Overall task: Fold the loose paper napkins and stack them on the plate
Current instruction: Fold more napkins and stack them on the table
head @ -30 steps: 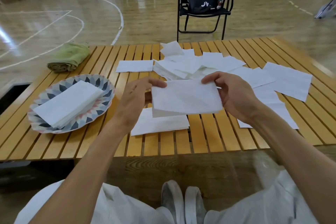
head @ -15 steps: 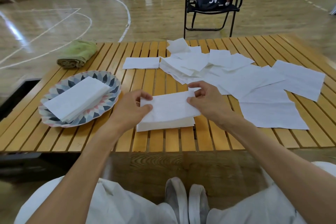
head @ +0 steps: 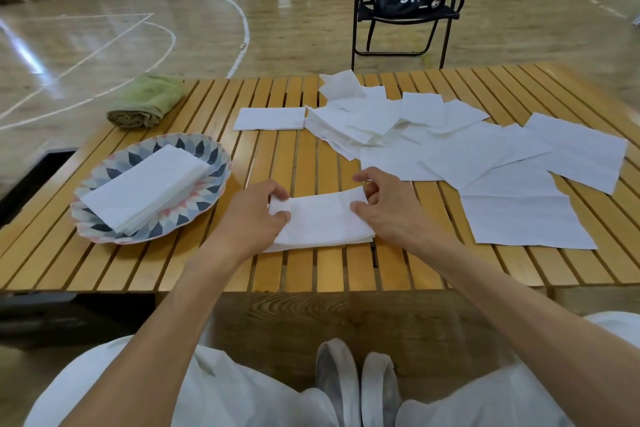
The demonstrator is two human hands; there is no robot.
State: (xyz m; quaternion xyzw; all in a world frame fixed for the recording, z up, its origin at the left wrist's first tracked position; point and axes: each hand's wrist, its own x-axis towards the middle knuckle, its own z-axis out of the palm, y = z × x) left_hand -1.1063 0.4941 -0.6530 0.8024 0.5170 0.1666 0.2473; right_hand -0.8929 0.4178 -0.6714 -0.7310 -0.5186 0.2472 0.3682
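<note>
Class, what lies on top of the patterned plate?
A stack of folded white napkins lies across the plate, leaving its patterned rim visible. The plate's centre is covered.

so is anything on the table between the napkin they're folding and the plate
Nothing visible. The folded napkin, held by the left hand and right hand, lies just right of the plate, with only bare table slats between them. The plate already holds a napkin stack.
</note>
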